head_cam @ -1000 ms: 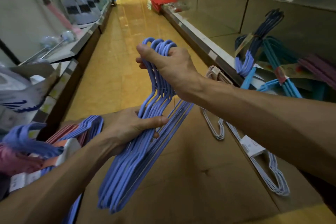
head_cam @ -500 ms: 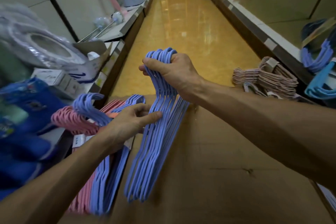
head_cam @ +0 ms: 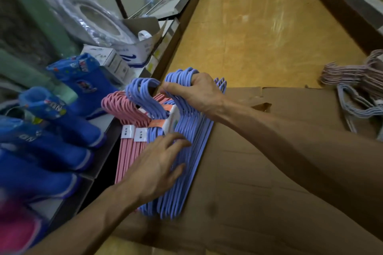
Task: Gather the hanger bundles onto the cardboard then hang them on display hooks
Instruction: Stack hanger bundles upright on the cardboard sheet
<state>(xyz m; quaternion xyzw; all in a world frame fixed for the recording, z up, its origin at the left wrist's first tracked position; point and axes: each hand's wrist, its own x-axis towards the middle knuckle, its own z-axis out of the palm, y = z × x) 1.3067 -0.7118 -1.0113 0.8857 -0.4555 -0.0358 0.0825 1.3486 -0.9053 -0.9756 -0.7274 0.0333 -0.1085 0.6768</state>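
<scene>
A bundle of lilac-blue hangers (head_cam: pixel 193 143) lies at the left edge of the flattened cardboard (head_cam: pixel 269 182). My right hand (head_cam: pixel 194 94) grips its hooks at the top. My left hand (head_cam: pixel 157 166) rests with spread fingers on the bundle's lower arms. To the left lie a second lilac bundle (head_cam: pixel 145 97) with a white and orange label and a pink bundle (head_cam: pixel 126 130) with white tags. More hangers, pinkish and pale grey (head_cam: pixel 356 89), are piled at the cardboard's far right corner.
A low shelf (head_cam: pixel 97 163) on the left carries blue child boots (head_cam: pixel 62 130), small boxes and bagged goods. The yellow aisle floor (head_cam: pixel 259 27) runs ahead, with another shelf base along its right side.
Both hands have lowered the lilac bundle from upright in the air to flat on the cardboard beside the other bundles. My left hand now presses on it instead of holding it from beneath.
</scene>
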